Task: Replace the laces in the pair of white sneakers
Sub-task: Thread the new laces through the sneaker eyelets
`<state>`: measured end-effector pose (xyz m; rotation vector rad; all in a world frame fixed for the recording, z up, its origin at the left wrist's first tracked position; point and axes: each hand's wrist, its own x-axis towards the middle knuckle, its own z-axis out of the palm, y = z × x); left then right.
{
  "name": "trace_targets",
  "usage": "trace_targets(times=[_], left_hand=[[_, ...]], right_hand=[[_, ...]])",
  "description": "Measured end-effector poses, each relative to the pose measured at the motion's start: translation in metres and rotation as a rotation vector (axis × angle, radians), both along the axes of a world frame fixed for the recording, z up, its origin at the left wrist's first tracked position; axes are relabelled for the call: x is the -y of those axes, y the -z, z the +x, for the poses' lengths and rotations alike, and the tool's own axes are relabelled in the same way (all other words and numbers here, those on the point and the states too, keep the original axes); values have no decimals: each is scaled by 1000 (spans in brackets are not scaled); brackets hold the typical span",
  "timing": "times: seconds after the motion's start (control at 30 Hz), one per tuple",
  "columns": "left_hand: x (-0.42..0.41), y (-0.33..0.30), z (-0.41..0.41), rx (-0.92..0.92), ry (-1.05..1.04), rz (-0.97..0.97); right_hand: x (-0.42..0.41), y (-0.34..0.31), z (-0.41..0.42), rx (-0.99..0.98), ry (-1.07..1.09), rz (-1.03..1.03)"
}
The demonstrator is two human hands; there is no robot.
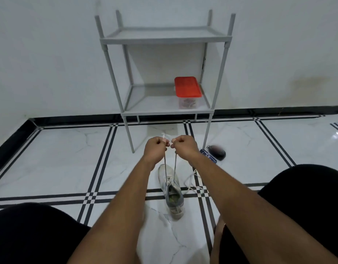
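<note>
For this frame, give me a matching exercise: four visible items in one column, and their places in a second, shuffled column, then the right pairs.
Things:
1. sneaker
2. red-lidded container
3. loose lace
4. lace ends

Places:
A. lower shelf of the grey rack
B. floor, between the forearms
C. pinched in the left hand and right hand
D. floor, right of the sneaker

Pairs: 1-B, 2-A, 3-D, 4-C
</note>
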<state>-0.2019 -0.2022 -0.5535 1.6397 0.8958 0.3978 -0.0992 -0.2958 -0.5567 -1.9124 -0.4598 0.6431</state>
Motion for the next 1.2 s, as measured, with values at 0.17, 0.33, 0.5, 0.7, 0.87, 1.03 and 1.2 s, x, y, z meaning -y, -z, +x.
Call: trace_targets(times=[0.17, 0.33, 0.5, 0.7, 0.87, 1.03, 1.2], left_hand=[[1, -15, -3, 71, -28, 16], [-2, -17, -13, 33, -11, -69], [-5, -25, -19, -67, 63, -49], [-7, -24, -16, -21, 43, -54], [-9, -20, -6, 105, -26, 149], [-12, -24, 2, 196, -73, 164], [-11, -30, 7, 255, -108, 146]], right_hand=[[10, -5, -4, -26, 8, 76], [11, -6, -12, -46, -93, 85], [14, -21, -8, -208, -145, 181], [12, -14, -7, -194, -130, 167], [6, -6, -1, 30, -48, 213], [0, -4, 3, 131, -14, 219], [-4, -6, 3, 156, 8, 263]])
